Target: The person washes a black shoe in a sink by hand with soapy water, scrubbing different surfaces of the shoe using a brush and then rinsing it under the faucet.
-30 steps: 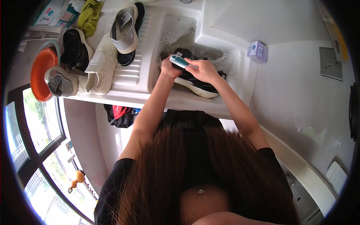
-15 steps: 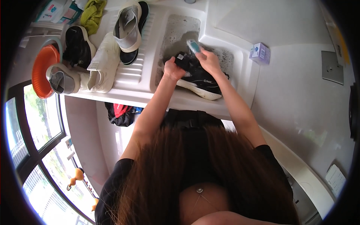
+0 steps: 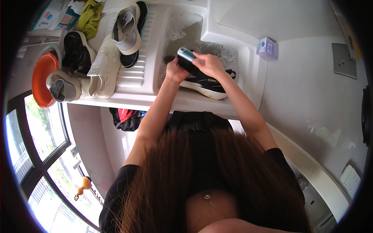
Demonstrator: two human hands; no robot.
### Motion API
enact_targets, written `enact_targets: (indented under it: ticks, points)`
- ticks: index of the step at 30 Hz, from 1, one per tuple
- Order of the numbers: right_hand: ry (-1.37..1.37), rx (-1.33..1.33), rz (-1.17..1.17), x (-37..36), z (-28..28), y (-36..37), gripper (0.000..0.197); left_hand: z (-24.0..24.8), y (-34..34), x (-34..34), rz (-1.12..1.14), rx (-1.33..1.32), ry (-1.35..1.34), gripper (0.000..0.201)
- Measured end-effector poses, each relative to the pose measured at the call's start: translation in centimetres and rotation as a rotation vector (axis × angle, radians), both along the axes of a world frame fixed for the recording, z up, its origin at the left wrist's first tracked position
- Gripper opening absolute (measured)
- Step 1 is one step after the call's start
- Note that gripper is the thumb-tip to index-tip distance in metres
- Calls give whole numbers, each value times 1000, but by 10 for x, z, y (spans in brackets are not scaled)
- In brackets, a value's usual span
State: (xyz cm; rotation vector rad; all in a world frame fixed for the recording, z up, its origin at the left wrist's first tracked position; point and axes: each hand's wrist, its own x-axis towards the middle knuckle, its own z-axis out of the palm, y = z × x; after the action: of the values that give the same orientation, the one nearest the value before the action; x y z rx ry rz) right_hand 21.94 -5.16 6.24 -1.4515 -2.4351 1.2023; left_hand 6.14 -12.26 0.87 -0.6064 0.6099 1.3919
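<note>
A white sink unit (image 3: 182, 101) with a ribbed drainboard (image 3: 136, 73) and a soapy basin (image 3: 186, 29) is seen. On the drainboard, 1 white sneaker (image 3: 101, 68), 1 grey sandal (image 3: 125, 26) and 1 black shoe (image 3: 75, 50) are laid. A black sneaker (image 3: 204, 81) is propped in the basin.

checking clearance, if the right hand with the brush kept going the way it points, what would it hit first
Most likely the left hand, just past the brush that the right hand holds over the black shoe; depth is unclear.
</note>
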Motion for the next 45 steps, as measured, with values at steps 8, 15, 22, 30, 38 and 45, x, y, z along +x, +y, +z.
enact_targets:
  ticks: [8,15,22,30,38,45]
  points:
    - [164,-279,-202,7,15,28,51,5,10,-14,-104,141,7,50]
    - [304,-748,-212,12,30,13,35,16,63,-31,-276,174,189,45]
    - [683,-756,-759,-40,4,-15,19,56,40,-22,-328,309,1376,57]
    - [907,-980,-674,-64,34,-8,19,58,-48,-1,-633,180,1918,98]
    - [657,-566,-430,-42,29,-5,29,45,-5,-24,-459,-20,2095,50]
    - [439,238,-198,-19,18,-29,55,46,5,-45,-523,-167,1738,44]
